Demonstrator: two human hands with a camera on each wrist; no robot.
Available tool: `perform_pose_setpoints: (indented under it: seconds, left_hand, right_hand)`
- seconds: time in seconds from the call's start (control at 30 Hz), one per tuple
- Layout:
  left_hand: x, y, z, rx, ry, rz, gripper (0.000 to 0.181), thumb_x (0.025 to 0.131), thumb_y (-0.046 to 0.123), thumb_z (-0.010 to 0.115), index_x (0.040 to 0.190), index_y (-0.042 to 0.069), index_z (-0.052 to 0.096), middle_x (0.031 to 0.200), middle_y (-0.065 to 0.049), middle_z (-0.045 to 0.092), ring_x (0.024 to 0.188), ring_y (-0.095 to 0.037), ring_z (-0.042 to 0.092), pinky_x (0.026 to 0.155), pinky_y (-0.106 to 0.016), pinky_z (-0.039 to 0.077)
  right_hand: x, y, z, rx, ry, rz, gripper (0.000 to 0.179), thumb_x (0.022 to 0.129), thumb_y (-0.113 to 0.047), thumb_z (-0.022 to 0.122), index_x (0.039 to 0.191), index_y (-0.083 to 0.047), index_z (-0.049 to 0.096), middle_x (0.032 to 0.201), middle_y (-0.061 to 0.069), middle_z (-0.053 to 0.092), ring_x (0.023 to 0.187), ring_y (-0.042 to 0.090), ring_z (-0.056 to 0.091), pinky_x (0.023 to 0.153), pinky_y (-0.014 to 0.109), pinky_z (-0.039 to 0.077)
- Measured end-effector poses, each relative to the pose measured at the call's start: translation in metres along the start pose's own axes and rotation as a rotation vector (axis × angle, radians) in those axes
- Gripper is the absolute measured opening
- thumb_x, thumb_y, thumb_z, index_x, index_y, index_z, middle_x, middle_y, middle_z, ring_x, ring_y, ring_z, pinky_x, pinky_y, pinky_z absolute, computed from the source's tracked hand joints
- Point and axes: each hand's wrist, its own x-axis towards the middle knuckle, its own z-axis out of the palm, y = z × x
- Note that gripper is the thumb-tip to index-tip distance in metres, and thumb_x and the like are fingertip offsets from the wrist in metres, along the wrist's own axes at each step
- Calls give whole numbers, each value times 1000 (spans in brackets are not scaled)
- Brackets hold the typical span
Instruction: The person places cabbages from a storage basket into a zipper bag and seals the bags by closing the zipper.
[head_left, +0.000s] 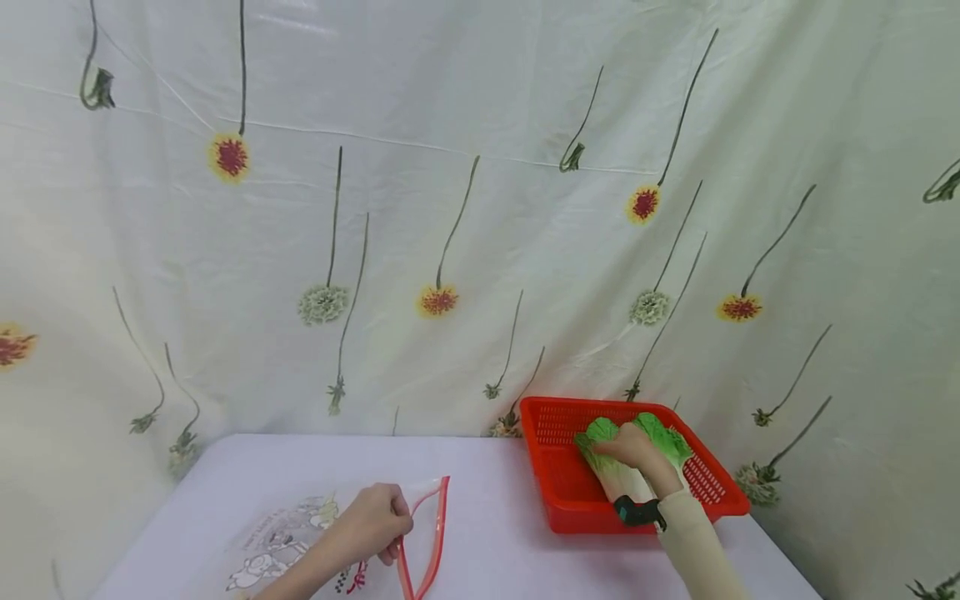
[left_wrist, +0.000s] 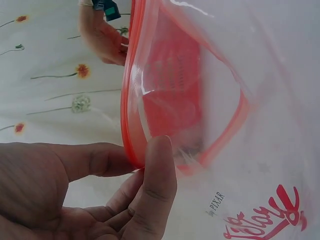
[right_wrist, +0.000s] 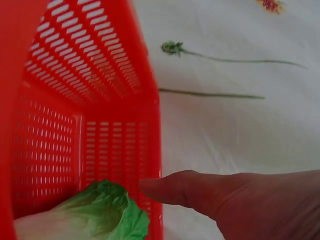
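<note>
My left hand [head_left: 377,523] pinches the red zip edge of a clear zip bag [left_wrist: 260,135] between thumb and finger, and the bag's mouth gapes. Cartoon figures and red lettering are printed on the bag, which lies over the table. My right hand [head_left: 637,451] reaches over a red plastic basket [head_left: 551,475] at the right. Two napa cabbages, one on the left [head_left: 609,475] and one on the right [head_left: 672,443], lie inside, green leaves toward the back. The right thumb [right_wrist: 185,190] is extended near a cabbage's leafy end; the other fingers are mostly hidden.
A white table [head_left: 495,500] carries the bag and the basket. Behind it hangs a pale curtain [head_left: 420,225] with printed flowers, close to the basket's back rim. A dark strap [head_left: 637,510] circles the right wrist.
</note>
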Motion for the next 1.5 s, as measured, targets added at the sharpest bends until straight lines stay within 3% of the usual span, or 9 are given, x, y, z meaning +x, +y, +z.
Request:
perform_pose_setpoints:
  seconds: [0.1, 0.23, 0.5, 0.83, 1.0, 1.13, 1.27, 1.37, 1.5]
  left_hand:
    - [0, -1, 1, -1, -2, 4, 4, 82, 6, 62, 81, 5, 58, 65, -6, 59, 50, -14, 57, 48, -23, 50]
    - [-1, -2, 0, -9, -2, 10, 5, 82, 6, 62, 81, 5, 58, 65, -6, 59, 50, -14, 57, 48, -23, 50]
    - [2, -3, 1, -17, -29, -18, 4, 82, 6, 62, 81, 5, 58, 67, -7, 59, 52, -14, 58, 49, -23, 50]
    - [2, -4, 2, -12, -15, -12, 5, 83, 6, 62, 80, 5, 58, 66, -7, 59, 51, -14, 57, 48, -22, 49]
    - [0, -3, 2, -10, -6, -15, 5, 83, 6, 62, 80, 5, 58, 65, -6, 59, 51, -13, 57, 48, -21, 49]
    - [0, -2, 2, -4, 3, -15, 5, 83, 6, 62, 80, 5, 58, 65, -6, 59, 51, -13, 57, 48, -22, 49]
    - [1, -3, 2, -1, 2, -9, 6, 83, 6, 62, 80, 5, 58, 65, -6, 59, 50, -13, 57, 48, -22, 49]
    - [1, -3, 2, -5, -5, -9, 5, 83, 6, 62, 80, 5, 58, 65, -6, 59, 50, -13, 57, 48, -22, 49]
    - [1, -3, 3, -16, -23, -15, 4, 83, 6, 62, 81, 5, 58, 66, -7, 59, 51, -13, 58, 48, -21, 49]
  right_hand:
    - [4, 16, -3, -35, -49, 65, 43, 85, -22, 69, 100, 16, 55, 95, 25, 58, 73, 25, 52, 63, 37, 47]
    - [7, 33, -5, 45, -139, 139, 66, 87, -18, 68, 130, 21, 38, 128, 36, 46, 96, 33, 60, 79, 45, 54]
    - [5, 42, -7, 11, -161, 205, 29, 83, -22, 72, 86, 1, 55, 74, 5, 45, 70, 21, 53, 67, 39, 54]
    - [8, 41, 3, 172, -109, 231, 27, 76, -12, 79, 85, 1, 58, 79, 5, 35, 78, 23, 39, 63, 31, 36]
    - [15, 41, 4, 111, -138, 189, 24, 73, -9, 80, 79, -1, 58, 78, 3, 33, 74, 21, 37, 63, 29, 36]
    - [17, 41, 5, 76, -143, 210, 38, 72, -11, 81, 98, 9, 61, 93, 15, 50, 88, 27, 47, 74, 33, 47]
    - [19, 44, 6, 102, -147, 267, 95, 77, -15, 79, 138, 24, 18, 132, 41, 38, 119, 50, 46, 95, 49, 48]
    - [17, 44, 6, 66, -142, 273, 76, 79, -21, 78, 126, 21, 37, 107, 37, 51, 100, 44, 56, 84, 43, 50]
    - [11, 42, 6, 74, -114, 238, 27, 78, -20, 79, 70, -5, 57, 69, 2, 35, 69, 19, 41, 63, 30, 35]
